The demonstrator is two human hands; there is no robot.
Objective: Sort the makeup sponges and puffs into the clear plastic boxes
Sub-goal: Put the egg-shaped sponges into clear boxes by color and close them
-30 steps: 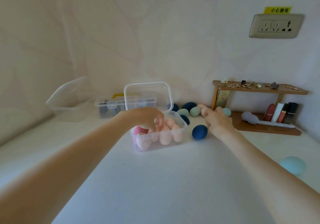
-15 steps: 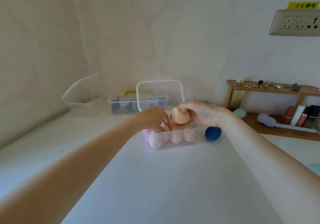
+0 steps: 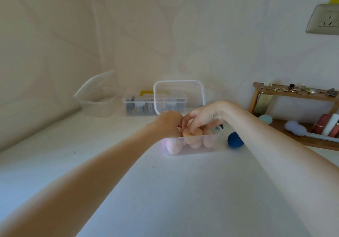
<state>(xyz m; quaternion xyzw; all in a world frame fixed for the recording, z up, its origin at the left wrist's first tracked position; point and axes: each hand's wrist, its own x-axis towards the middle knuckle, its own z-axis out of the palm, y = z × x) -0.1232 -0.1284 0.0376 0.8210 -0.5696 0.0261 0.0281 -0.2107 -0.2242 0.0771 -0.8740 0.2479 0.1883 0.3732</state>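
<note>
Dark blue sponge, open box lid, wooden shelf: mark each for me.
Dark blue sponge [image 3: 235, 142], head view, middle of its side.
Open box lid [image 3: 178, 94], head view, clear panel.
Wooden shelf [image 3: 293, 94], head view, top board's front edge.

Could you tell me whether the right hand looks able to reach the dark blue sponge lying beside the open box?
Probably yes. The dark blue sponge lies in the open on the table, just right of the clear box, with nothing over it; the right hand is busy pressing a peach sponge in.

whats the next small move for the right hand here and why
Probably let go and lift out. The right hand is down over the open clear box, fingers curled on a peach sponge that already sits among the others, with the left hand beside it. A dark blue sponge still lies on the table beside the box.
</note>
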